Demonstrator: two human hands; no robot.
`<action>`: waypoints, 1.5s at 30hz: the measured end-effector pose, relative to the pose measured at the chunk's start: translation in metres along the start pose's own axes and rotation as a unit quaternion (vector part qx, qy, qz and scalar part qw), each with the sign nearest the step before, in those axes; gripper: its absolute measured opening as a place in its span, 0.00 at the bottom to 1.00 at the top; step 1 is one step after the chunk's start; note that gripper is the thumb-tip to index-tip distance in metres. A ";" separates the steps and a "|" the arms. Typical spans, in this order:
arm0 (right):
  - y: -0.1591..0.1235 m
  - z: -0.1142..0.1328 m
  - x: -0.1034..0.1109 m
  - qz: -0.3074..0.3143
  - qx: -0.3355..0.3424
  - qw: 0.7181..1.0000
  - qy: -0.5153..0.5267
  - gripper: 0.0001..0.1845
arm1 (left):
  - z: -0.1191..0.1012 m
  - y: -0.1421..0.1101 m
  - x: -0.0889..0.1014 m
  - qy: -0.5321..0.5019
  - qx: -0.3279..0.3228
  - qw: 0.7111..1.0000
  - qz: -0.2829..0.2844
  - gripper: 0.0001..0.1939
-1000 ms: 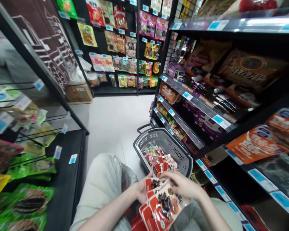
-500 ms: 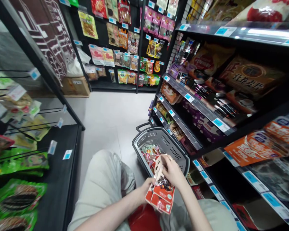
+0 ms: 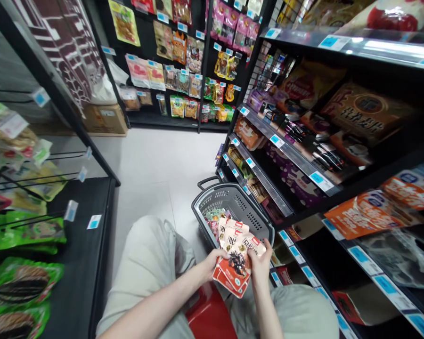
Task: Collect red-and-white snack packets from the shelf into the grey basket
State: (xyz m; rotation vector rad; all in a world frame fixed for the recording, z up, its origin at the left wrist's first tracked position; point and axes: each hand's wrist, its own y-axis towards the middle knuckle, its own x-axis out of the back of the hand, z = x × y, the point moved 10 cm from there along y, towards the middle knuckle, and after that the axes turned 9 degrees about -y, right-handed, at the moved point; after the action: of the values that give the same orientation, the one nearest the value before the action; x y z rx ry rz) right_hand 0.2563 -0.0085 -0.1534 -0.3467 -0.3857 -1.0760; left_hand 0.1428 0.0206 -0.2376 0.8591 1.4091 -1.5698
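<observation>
Several red and cream snack packets point(image 3: 237, 259) are fanned out between my two hands, their printed fronts facing up. My left hand point(image 3: 215, 264) grips the left edge, thumb on top. On the right edge, my right hand point(image 3: 260, 261) is closed with its thumb pressed on the front packet. Just beyond them a grey shopping basket point(image 3: 229, 190) stands on the floor, its black handle at the far end. Colourful packets point(image 3: 215, 220) lie inside it, partly hidden behind the ones I hold.
A red stool point(image 3: 210, 310) shows between my knees. Shelves with bagged goods point(image 3: 356, 113) rise close on the right. Green snack bags point(image 3: 24, 287) hang over a black shelf at left. Hanging packets point(image 3: 178, 80) line the back rack. A cardboard box point(image 3: 104, 120) sits on the floor.
The packets have spread from a stack into a fan with their fronts showing. My right hand has moved from over their top to their right edge; my left hand keeps its hold.
</observation>
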 end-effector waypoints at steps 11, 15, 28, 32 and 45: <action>-0.033 -0.021 -0.005 -0.005 -0.029 0.997 0.071 0.25 | -0.015 -0.001 -0.004 -0.012 -0.056 0.998 0.031 0.18; -0.027 -0.032 -0.009 0.027 -0.020 0.997 0.068 0.23 | -0.015 -0.001 -0.004 0.014 -0.045 0.999 0.025 0.17; -0.015 -0.032 0.001 0.033 -0.003 0.998 0.057 0.20 | -0.058 -0.010 -0.018 0.177 -0.248 0.952 0.029 0.27; -0.013 -0.033 0.004 0.034 -0.005 0.999 0.023 0.20 | -0.049 -0.007 -0.016 0.207 -0.213 0.955 0.022 0.26; -0.011 -0.023 -0.007 0.097 0.006 0.993 0.060 0.16 | -0.047 -0.001 -0.009 0.243 -0.211 0.947 0.005 0.21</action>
State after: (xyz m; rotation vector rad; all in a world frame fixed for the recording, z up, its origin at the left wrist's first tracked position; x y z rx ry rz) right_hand 0.2472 -0.0186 -0.1763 -0.3017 -0.2456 -0.8987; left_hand 0.1439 0.0683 -0.2354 1.0189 1.9932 -1.0145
